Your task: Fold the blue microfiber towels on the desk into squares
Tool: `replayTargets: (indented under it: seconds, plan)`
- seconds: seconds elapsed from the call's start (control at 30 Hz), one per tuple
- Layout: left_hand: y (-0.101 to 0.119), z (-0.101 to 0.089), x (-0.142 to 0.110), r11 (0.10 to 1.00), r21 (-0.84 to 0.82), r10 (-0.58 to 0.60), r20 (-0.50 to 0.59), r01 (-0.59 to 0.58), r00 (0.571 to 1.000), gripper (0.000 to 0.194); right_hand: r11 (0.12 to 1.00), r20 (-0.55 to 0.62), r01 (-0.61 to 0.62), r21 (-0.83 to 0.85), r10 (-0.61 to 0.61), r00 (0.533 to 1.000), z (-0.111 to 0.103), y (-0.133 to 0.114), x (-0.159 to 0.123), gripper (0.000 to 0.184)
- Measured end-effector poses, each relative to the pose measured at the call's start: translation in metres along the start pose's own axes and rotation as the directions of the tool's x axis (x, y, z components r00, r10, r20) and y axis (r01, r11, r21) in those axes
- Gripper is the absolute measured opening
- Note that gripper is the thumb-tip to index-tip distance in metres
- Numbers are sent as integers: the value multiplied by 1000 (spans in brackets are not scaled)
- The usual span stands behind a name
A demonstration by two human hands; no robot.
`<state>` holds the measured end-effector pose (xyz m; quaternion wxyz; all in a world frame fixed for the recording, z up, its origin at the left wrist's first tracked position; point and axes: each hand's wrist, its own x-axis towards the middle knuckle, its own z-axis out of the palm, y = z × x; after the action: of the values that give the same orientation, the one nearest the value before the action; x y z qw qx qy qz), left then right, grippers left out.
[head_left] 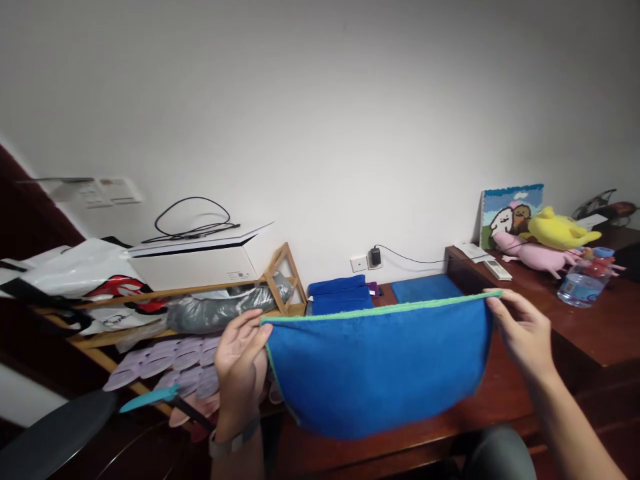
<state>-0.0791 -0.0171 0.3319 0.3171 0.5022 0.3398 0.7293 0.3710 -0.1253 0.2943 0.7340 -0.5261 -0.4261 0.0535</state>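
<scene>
1. Two hands grip one cloth. Left hand (243, 353): thumb and fingertips closed on the cloth's upper left corner, other fingers loosely curled. Right hand (523, 327): thumb and forefinger closed on the upper right corner.
2. Blue cloth (380, 373): held up between both hands, over the near part of the red-brown table (505, 383). Pinching at opposite corners probably serves to keep the green border (380, 311) taut while the rest hangs free.
3. Orientation: long axis runs left to right, right end slightly higher in view. Body hangs downward, its lower edge curved. Whether it is doubled, cannot tell.
4. Beyond the cloth, far side: folded blue cloths (340, 295), and right of them a flat blue cloth (427, 289); placed there presumably to leave the near side for handling.
5. Outermost: wooden rack (285, 280) at left; water bottle (585, 285) and plush toys (557, 230) at far right.
</scene>
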Motion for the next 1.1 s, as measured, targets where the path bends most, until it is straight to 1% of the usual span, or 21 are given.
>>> replayTargets:
  seconds: [0.03,0.1,0.2,0.27,0.33,0.37,0.43,0.5,0.53,0.57,0.63,0.67,0.73,0.8,0.87,0.93,1.03,1.1]
  plan:
    - [-15,-3,1,999,37,-17,9,17,1000,36,1000,28,-26,-10,26,999,5,12,-3,32]
    - [-55,-9,4,992,116,-51,32,47,998,37,995,89,-92,-27,94,992,22,45,-6,38]
    - [-132,-18,13,951,299,-99,61,77,993,39,976,178,-187,-108,204,963,60,115,-8,52]
    - [-182,-21,15,867,493,-129,95,66,987,40,951,229,-217,-222,267,936,91,163,-13,62]
    - [-222,-21,8,793,606,-163,114,61,980,42,917,257,-228,-328,318,913,116,203,-26,67]
    - [-238,-22,0,765,641,-178,125,57,976,41,902,261,-228,-365,335,905,126,218,-36,68]
    - [-261,-26,-23,730,682,-206,153,48,967,38,887,263,-228,-401,349,899,135,241,-64,64]
    - [-278,-36,-52,680,733,-235,218,0,947,36,881,307,-180,-437,334,891,132,257,-97,59]
    - [-286,-42,-68,634,772,-252,267,-50,930,38,874,357,-125,-469,317,879,128,264,-114,58]
    - [-293,-50,-82,571,813,-274,324,-118,905,42,859,422,-52,-509,301,855,123,271,-130,58]
    - [-306,-65,-104,411,869,-332,425,-277,842,52,800,555,122,-587,288,781,113,282,-154,61]
    - [-311,-71,-112,333,879,-359,453,-342,816,56,763,602,197,-616,294,743,110,286,-161,63]
    - [-316,-80,-121,224,883,-393,470,-413,791,59,704,648,287,-650,317,693,106,289,-168,64]
    - [-316,-85,-124,149,885,-398,463,-442,792,59,665,663,329,-670,338,668,106,288,-169,64]
    - [-313,-88,-127,102,887,-399,451,-450,798,59,647,667,344,-680,352,657,106,284,-171,64]
    - [-308,-92,-132,70,890,-401,438,-450,805,59,645,667,345,-682,355,655,103,279,-176,64]
    - [-303,-103,-141,37,892,-392,428,-451,814,59,656,671,336,-676,358,650,96,274,-184,63]
    - [-301,-110,-144,25,886,-382,436,-463,814,58,660,668,325,-677,368,647,95,272,-182,64]
